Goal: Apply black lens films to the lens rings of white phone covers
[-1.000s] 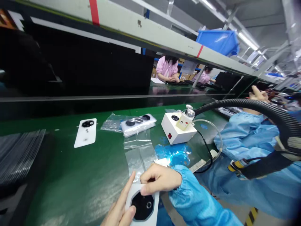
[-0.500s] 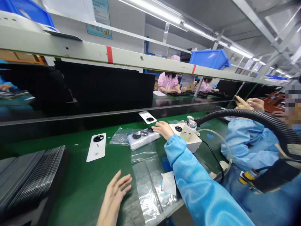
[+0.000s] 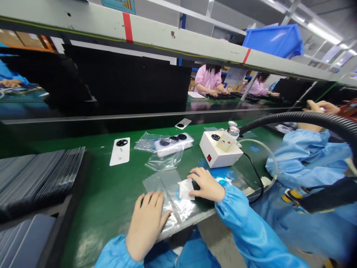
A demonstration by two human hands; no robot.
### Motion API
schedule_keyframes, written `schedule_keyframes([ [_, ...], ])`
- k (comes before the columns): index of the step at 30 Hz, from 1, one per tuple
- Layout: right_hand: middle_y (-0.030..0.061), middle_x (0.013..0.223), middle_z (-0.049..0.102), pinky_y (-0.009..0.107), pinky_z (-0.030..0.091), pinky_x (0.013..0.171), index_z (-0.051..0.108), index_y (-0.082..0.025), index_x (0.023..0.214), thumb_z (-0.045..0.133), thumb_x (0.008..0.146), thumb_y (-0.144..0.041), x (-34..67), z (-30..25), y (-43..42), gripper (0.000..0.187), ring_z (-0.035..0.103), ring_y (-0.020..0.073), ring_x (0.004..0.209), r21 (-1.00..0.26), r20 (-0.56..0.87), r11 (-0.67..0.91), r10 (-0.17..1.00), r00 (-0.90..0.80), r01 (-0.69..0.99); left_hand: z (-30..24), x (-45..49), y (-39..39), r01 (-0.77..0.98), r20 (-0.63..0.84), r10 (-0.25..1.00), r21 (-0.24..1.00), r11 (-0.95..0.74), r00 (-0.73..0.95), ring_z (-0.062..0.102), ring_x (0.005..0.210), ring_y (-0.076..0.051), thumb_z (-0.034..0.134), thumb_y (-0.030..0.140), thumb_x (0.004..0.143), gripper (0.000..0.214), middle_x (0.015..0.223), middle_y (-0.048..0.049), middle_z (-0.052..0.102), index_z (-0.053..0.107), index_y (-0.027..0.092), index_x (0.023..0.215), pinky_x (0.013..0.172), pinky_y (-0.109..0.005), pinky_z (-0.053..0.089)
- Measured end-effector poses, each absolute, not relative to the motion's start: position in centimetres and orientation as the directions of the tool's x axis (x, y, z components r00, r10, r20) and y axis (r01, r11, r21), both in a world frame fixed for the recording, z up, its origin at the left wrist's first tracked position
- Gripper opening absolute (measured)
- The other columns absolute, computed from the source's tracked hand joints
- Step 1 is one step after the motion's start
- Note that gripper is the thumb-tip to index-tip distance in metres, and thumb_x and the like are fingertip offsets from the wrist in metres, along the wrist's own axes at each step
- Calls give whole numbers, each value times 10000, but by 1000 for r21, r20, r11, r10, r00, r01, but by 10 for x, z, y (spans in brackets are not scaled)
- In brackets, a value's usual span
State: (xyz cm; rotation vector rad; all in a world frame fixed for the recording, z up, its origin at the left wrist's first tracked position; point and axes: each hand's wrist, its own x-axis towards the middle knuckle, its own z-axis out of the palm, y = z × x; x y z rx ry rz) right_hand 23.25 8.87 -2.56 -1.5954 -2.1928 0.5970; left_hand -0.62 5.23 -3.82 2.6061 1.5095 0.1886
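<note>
My left hand (image 3: 147,219) lies palm down with fingers stretched out, at the left edge of a clear plastic bag (image 3: 160,186) near the bench's front. Over the bag's right side is my right hand (image 3: 208,184), fingers apart and bent, thumb touching a folded white wipe (image 3: 185,189). Something dark shows under that palm; I cannot make out what it is. Beyond the hands, a stack of white phone back covers (image 3: 177,146) with black camera rings sits partly in clear plastic. One white phone back cover (image 3: 119,158) lies alone to its left, another (image 3: 183,123) behind.
A white box (image 3: 220,154) with a red switch carries a dispenser bottle (image 3: 228,138). To the right arch a black corrugated hose (image 3: 295,117) and a thin tube. At left stands a black rack (image 3: 68,208) of dark panels. A co-worker's blue sleeve (image 3: 304,149) is at right.
My right hand has drawn back from beside the stacked covers to the white wipe. My left hand has come down flat onto the bag's edge. The view has tilted downward.
</note>
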Motion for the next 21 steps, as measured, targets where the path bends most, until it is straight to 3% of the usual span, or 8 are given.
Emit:
schedule_keyframes([
  [2, 135, 1159, 525, 522, 360, 909, 611, -180, 1030, 776, 638, -315, 237, -32, 78, 446, 442, 335, 1080, -489, 57, 290, 952, -301, 822, -29, -2, 70, 880, 40, 890, 134, -455, 454, 440, 1239, -391, 562, 298, 837, 492, 1320, -244, 511, 529, 59, 1266, 1019, -557, 317],
  [5, 124, 1162, 508, 470, 369, 916, 574, -185, 1088, 734, 693, -364, 236, -40, 75, 463, 431, 293, 1069, -462, 93, 324, 944, -318, 825, -27, 6, 114, 891, -2, 898, 127, -435, 439, 228, 1362, -401, 689, 405, 735, 757, 1457, -209, 342, 391, 128, 1374, 1074, -598, 182],
  [8, 121, 1165, 502, 476, 357, 923, 562, -191, 1104, 722, 703, -386, 226, -50, 79, 473, 412, 294, 1079, -470, 144, 347, 937, -317, 812, -34, 8, 147, 892, -73, 893, 137, -431, 443, 370, 1293, -328, 568, 411, 846, 549, 1430, -125, 382, 423, 192, 1329, 1043, -592, 273],
  [12, 97, 1055, 544, 467, 373, 895, 606, -160, 856, 622, 799, -302, 220, -60, 90, 154, 453, 260, 1030, -540, 231, 356, 934, -272, 763, -34, 1, 141, 897, -56, 898, 113, -428, 436, 488, 1177, -285, 546, 373, 871, 449, 1314, -113, 486, 470, 181, 1269, 962, -532, 402],
  [15, 45, 984, 573, 418, 409, 889, 587, -152, 818, 577, 841, -331, 223, -62, 95, 180, 511, 196, 982, -639, 309, 388, 920, -241, 664, -31, -4, 124, 921, -24, 924, 93, -379, 382, 547, 1086, -258, 537, 376, 877, 420, 1227, -106, 541, 488, 174, 1242, 897, -491, 460],
  [21, 49, 998, 606, 362, 503, 797, 572, -141, 995, 493, 903, -382, 233, -67, 100, 269, 593, 159, 899, -864, 384, 375, 922, -40, 336, -31, -7, 118, 936, 9, 951, 170, -307, 310, 578, 1027, -227, 544, 321, 882, 305, 1164, -90, 579, 557, 158, 1139, 867, -454, 486],
])
